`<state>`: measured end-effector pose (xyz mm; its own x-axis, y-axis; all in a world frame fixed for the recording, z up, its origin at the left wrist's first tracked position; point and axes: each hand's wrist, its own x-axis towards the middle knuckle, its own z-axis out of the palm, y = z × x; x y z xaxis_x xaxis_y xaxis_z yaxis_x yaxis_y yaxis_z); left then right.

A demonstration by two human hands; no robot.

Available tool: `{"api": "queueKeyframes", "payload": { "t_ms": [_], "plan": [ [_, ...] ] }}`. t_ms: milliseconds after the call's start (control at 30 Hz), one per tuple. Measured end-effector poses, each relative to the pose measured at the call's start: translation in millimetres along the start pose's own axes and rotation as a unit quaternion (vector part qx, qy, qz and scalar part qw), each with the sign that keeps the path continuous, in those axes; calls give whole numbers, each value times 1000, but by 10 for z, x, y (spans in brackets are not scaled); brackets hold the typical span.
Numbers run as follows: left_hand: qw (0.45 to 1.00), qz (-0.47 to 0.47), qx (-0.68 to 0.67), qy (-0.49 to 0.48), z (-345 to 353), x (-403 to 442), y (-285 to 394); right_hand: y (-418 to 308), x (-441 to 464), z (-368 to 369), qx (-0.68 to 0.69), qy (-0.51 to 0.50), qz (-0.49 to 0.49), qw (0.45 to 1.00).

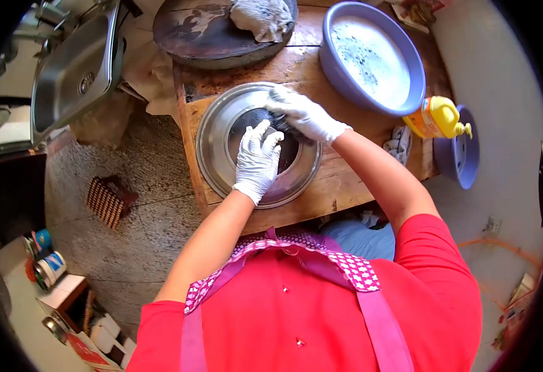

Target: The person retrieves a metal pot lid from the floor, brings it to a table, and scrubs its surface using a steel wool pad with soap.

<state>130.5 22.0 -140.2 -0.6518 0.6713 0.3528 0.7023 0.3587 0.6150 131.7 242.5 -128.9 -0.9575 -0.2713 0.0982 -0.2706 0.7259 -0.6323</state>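
A round metal lid [212, 139] with a wide shiny rim and a dark middle lies on the wooden table. My left hand [257, 162], in a white glove, rests over its middle. The fingers are bent around a small grey part there, which they mostly cover. Over the lid's far right side is my right hand [305, 115], gloved too, its fingers slightly blurred. It is closed on a black scrubber [295, 130] that presses on the lid's dark area; the scrubber is partly hidden under the hand.
A dark round board [191, 31] with a crumpled cloth [262, 18] sits behind. A purple basin [330, 59] of foamy water stands far right, beside a yellow bottle [433, 118], a grey rag [399, 144] and another purple basin [467, 167]. A steel sink [73, 68] is far left.
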Motion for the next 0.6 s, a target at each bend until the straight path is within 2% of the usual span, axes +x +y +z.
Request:
{"api": "queueKeyframes", "payload": {
  "t_ms": [67,100,133,200,233,267,300,333,400,433,467,500,533,567,600],
  "plan": [
    [1000,3,20,2,32,-2,-18,67,-10,2,-120,57,167,977],
    [1000,6,30,7,38,12,-17,167,142,46,-98,52,245,963],
    [1000,7,14,13,12,24,-15,176,415,92,-113,59,223,966],
    [1000,-5,-6,0,-18,37,-6,-1,1000,257,-142,0,173,975],
    [1000,-23,-14,-6,-49,55,27,-124,1258,453,-124,-50,131,982],
    [997,-39,-11,-63,-88,53,17,-272,1477,668,-104,-100,92,985],
    [998,-36,-17,-49,-62,33,17,-668,1684,764,-159,-255,80,950],
    [999,-32,-21,-33,-3,17,-5,-1084,1780,816,-212,-401,63,889],
    [991,-65,-41,-106,222,-115,-140,-1255,1581,1151,-161,-334,31,928],
    [995,-65,-44,-66,172,-93,-91,-1150,1622,1115,-123,-325,12,938],
    [996,-66,-46,-25,127,-76,-41,-999,1661,1034,-142,-299,101,938],
    [998,-42,-37,-41,43,-4,-29,-834,1731,785,-176,-250,126,944],
    [998,-17,-27,-59,-35,38,-40,-730,1779,447,-222,-230,202,926],
    [998,-14,-59,11,-27,57,-12,-102,1653,415,-200,-163,196,946],
    [997,-5,-72,14,-7,52,-28,272,1484,277,-140,-124,265,946]
  ]
}}
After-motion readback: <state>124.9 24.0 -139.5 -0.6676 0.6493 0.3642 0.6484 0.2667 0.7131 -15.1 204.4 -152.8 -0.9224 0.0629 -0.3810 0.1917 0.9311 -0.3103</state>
